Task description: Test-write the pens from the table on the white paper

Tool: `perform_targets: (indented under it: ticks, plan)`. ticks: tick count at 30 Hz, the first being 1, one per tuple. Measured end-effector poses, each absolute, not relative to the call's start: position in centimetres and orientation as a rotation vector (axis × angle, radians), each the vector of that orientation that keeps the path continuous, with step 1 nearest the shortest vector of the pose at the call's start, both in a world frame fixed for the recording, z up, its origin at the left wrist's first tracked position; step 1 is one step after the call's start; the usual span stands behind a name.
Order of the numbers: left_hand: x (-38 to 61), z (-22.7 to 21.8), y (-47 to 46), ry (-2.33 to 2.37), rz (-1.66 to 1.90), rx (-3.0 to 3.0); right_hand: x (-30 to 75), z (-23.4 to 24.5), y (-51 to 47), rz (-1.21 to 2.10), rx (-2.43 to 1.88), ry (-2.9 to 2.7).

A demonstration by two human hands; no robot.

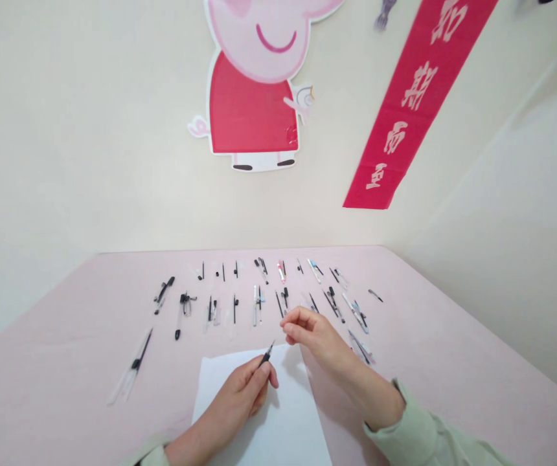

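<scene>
Head view: your left hand (242,396) is clamped on a slim black pen piece (265,355) at the far edge of the smooth white sheet (283,424). Your right hand (313,331), just beyond that edge, is pinched together. Steady the piece and aim it there. Glossy thin pen parts (259,304) lie in rows beyond the sheet.

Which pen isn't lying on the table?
The black pen held in the left hand, above the white paper. All the other pens lie on the pink table.
</scene>
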State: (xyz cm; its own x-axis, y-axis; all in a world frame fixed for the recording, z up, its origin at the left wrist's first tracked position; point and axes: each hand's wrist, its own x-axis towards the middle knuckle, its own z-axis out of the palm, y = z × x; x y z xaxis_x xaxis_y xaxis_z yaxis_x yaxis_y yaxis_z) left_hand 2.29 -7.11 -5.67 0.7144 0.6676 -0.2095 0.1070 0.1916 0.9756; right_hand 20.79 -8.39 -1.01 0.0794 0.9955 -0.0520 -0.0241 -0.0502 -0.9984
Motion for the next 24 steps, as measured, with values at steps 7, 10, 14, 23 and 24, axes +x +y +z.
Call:
perform_targets:
  ticks: [7, 10, 14, 23, 24]
  plan:
    - [2.3, -5.9, -7.2, 0.72, 0.438, 1.402, 19.0, -2.6, -8.9, 1.215, -1.211, -0.933]
    - [2.3, -5.9, -7.2, 0.718, 0.43, 1.4, 18.7, -2.5, -9.2, 1.218, -1.201, -0.927]
    - [2.3, -5.7, -7.3, 0.714, 0.432, 1.399, 18.4, -2.9, -9.5, 1.221, -1.194, -0.972]
    - [2.4, -5.8, -7.3, 0.727, 0.425, 1.41, 18.8, -3.4, -9.7, 1.245, -1.235, -1.146]
    - [2.4, -5.9, -7.2, 0.724, 0.428, 1.409, 18.9, -3.1, -9.7, 1.274, -1.234, -1.156]
